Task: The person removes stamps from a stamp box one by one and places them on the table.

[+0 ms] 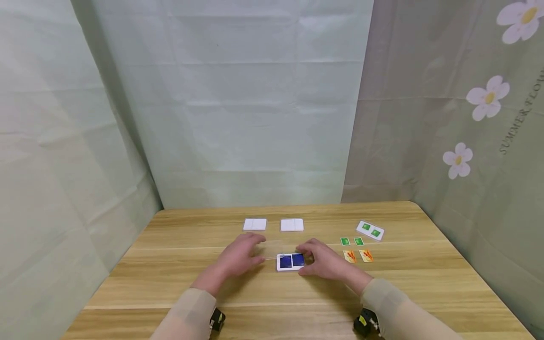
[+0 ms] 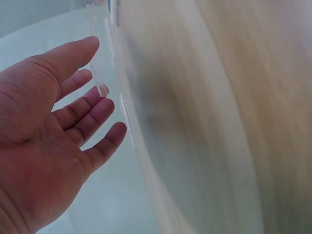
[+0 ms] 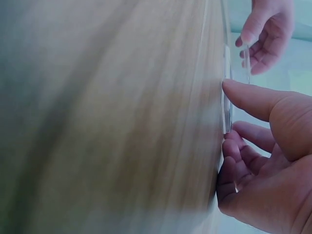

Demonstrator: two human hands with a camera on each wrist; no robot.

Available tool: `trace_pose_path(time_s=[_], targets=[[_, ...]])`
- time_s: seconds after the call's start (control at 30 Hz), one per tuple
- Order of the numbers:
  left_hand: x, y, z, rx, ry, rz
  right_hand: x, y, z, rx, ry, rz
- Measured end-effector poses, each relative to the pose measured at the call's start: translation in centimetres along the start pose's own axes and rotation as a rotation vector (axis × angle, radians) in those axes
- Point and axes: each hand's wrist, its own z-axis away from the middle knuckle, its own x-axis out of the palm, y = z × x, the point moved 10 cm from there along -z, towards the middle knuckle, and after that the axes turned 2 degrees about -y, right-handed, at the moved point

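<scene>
A blue card [image 1: 291, 261] in a white frame lies flat near the middle of the tabletop [image 1: 170, 278], its long axis running left to right, parallel to the near edge. The right hand [image 1: 325, 259] holds its right end, thumb on the far side and curled fingers at the near side, so the grip looks like a light pinch at the short edge. The left hand [image 1: 240, 257] hovers just left of the card with fingers straight and spread, gripping nothing. Between the two hands there seems to be a thin clear sheet [image 2: 100, 73], perhaps a transparent cover for the card; the wrist views are blurred, so whether the left fingertips touch it cannot be told.

The card looks light, thin and fairly stiff, with a smooth face that would slide on the wood. Taking it by its short edges or sliding a fingertip under a corner would suit it best; pressing down flat would only pin it.

Toward the far edge lie two white cards [image 1: 255, 224], side by side. Toward the right edge sit a green card [image 1: 370, 230], two small green tiles [image 1: 352, 241] and two orange tiles [image 1: 358, 256].
</scene>
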Motion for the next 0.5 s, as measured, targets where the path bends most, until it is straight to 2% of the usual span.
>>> trace_pose_path(time_s=[0.23, 0.5], targets=[[-0.8, -2.1, 0.8, -0.064, 0.005, -0.012, 0.0, -0.1, -0.1, -0.013, -0.005, 0.032], [-1.6, -3.6, 1.9, -0.069, 0.003, -0.026, 0.1, -0.3, -0.1, 0.005, -0.008, 0.05]])
